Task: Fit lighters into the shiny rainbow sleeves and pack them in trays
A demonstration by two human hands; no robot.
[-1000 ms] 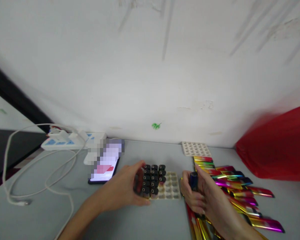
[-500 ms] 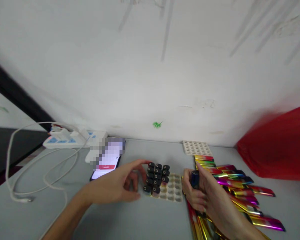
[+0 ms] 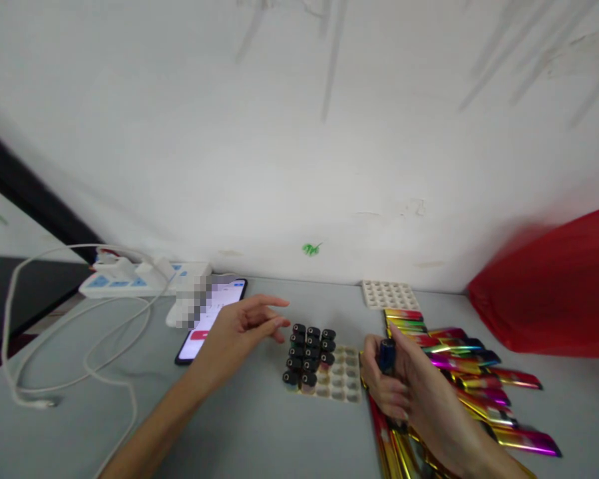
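Note:
A cream tray with round holes (image 3: pixel 344 382) lies on the grey table (image 3: pixel 259 439); its left part holds several upright pieces with black caps (image 3: pixel 307 352). My left hand (image 3: pixel 239 332) hovers just left of the caps, fingers stretched out and apart, holding nothing, partly over a lit phone (image 3: pixel 210 319). My right hand (image 3: pixel 409 386) is closed round a dark blue capped piece (image 3: pixel 387 354) right of the tray, with shiny tubes under the palm.
Several shiny gold, pink and green tubes (image 3: pixel 469 372) lie fanned out at the right. A second cream tray (image 3: pixel 389 295) sits by the wall. A red plastic bag (image 3: pixel 554 293) fills the right side. A white power strip (image 3: pixel 130 283) with white cables (image 3: pixel 54 346) lies at the left.
My left hand has let go of the tray's left side, lifted and drawn back left toward the phone, fingers opening. My right hand keeps its hold on the blue piece.

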